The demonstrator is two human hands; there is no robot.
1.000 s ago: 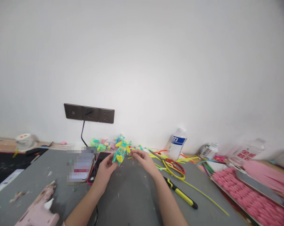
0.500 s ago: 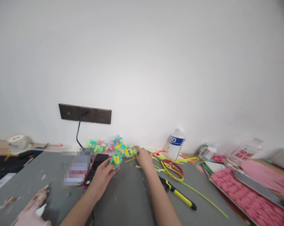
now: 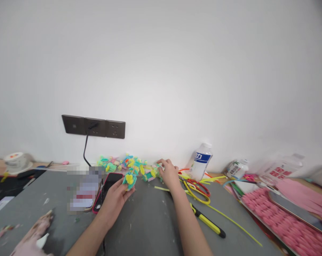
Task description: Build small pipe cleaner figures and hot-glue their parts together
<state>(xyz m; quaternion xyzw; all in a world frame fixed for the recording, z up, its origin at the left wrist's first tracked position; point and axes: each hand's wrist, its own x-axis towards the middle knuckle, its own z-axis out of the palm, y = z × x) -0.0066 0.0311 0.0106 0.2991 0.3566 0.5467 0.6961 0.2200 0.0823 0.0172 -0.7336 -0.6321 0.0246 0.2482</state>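
My left hand is closed on a teal and yellow flower piece, held just above the grey mat beside a phone with a pink edge. Farther right, my right hand reaches to the back of the mat. Its fingers are bent and touch or hover beside the right end of the row of colourful pieces; whether anything is between them is too small to tell. More such pieces lie along the wall.
Scissors, a yellow-handled tool and yellow strips lie right of my right arm. Behind them a bottle leans. Pink woven material is at the far right. A cable hangs from the wall sockets.
My right hand has moved slightly right, and its fingers have lifted and spread a little, showing more of the pieces beside it. My left hand still holds the flower piece. The view has shifted slightly.
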